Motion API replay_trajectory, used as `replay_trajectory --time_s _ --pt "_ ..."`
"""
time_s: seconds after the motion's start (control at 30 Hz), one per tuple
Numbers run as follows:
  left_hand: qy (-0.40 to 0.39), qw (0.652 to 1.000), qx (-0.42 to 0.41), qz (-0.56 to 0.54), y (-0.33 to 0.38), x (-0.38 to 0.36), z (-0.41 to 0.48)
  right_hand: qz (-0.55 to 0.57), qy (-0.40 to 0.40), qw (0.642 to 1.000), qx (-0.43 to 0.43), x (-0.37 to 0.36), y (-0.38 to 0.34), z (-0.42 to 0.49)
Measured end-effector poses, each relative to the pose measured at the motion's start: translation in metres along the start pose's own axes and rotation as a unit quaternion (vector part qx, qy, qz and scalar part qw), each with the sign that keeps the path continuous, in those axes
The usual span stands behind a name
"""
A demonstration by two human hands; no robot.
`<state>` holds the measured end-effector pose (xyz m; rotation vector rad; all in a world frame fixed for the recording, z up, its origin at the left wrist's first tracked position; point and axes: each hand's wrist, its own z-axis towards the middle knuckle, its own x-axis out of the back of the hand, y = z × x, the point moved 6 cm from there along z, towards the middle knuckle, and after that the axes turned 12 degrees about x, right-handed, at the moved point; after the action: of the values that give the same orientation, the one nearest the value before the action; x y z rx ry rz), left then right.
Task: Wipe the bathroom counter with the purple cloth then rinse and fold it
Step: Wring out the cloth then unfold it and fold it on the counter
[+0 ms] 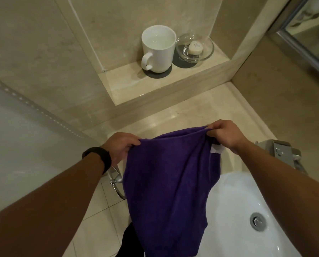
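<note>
Purple cloth (pixel 166 182): soft and fuzzy. It hangs down in the air from the fingers of both hands, with long folds running down it.
Left hand (pixel 120 147): the fingers are curled, and with the thumb they pinch the top left corner of the cloth.
Right hand (pixel 224 135): the fingers are curled and pinch the top right corner, where the cloth is bunched up.
White tag (pixel 217 150): a small flat tag on the cloth edge, just under the right fingers.
Black wristband (pixel 99 158): smooth and dark, on the left wrist, behind the left fingers.
Counter (pixel 173 115): flat, shiny cream stone, just past the fingertips.
Sink (pixel 238 210): a white, smooth, round bowl below the right hand, with a round metal drain (pixel 257 221).
Faucet (pixel 279 151): shiny metal with square edges, to the right of the right fingers.
White mug (pixel 157 49): smooth and round with a handle. It stands on a dark round mat (pixel 159 73) on a stone ledge, far past the fingers.
Glass dish (pixel 195 48): clear and round, just beside the mug, with a small round white thing inside.
Towel ring (pixel 118 184): a shiny metal ring below the left fingers, partly hidden by the cloth.
</note>
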<state>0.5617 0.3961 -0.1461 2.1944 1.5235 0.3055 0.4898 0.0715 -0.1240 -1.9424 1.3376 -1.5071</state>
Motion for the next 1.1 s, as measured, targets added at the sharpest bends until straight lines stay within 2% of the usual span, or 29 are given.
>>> replay_trajectory --time_s 0.17,0.23,0.4,0.5,0.57,0.67,0.73,0.77,0.83,0.87,0.9,0.97,1.1 --pt "-0.111 0.985 0.128 0.04 -0.017 -0.015 -0.009 -0.034 -0.018 0.999 -0.004 0.004 -0.002 0.002" --pt "-0.116 0.981 0.146 0.059 -0.02 -0.017 -0.011 -0.044 -0.022 0.999 -0.006 0.005 0.0 0.003" --pt "-0.021 0.999 0.037 0.023 -0.007 -0.004 -0.002 -0.113 -0.034 0.993 0.009 0.004 0.004 0.007" --pt "0.035 0.998 -0.037 -0.04 -0.003 0.01 -0.004 -0.153 -0.027 0.987 0.035 0.0 -0.002 0.011" --pt "0.082 0.993 -0.079 -0.037 0.001 0.023 -0.009 -0.146 -0.032 0.987 0.05 -0.005 -0.006 0.013" --pt "0.148 0.98 -0.133 0.006 0.007 0.045 -0.015 -0.115 -0.046 0.991 0.051 -0.011 -0.008 0.015" --pt "0.213 0.961 -0.155 0.088 0.013 0.058 -0.014 -0.113 -0.051 0.991 0.043 -0.013 -0.008 0.018" --pt "0.248 0.939 -0.163 0.172 0.016 0.061 -0.013 -0.123 -0.055 0.99 0.043 -0.015 -0.009 0.019" --pt "0.293 0.874 -0.187 0.338 0.02 0.055 -0.009 -0.166 -0.045 0.983 0.063 -0.017 -0.011 0.02" --pt "0.3 0.853 -0.202 0.377 0.02 0.05 -0.007 -0.193 -0.029 0.978 0.08 -0.016 -0.013 0.02" --pt "0.302 0.847 -0.209 0.384 0.019 0.045 -0.007 -0.222 -0.01 0.97 0.094 -0.014 -0.015 0.018" --pt "0.301 0.857 -0.209 0.361 0.013 0.038 -0.007 -0.266 0.017 0.959 0.098 -0.007 -0.015 0.013" --pt "0.312 0.872 -0.207 0.316 0.007 0.039 -0.005 -0.224 -0.021 0.972 0.065 0.001 -0.008 0.009"
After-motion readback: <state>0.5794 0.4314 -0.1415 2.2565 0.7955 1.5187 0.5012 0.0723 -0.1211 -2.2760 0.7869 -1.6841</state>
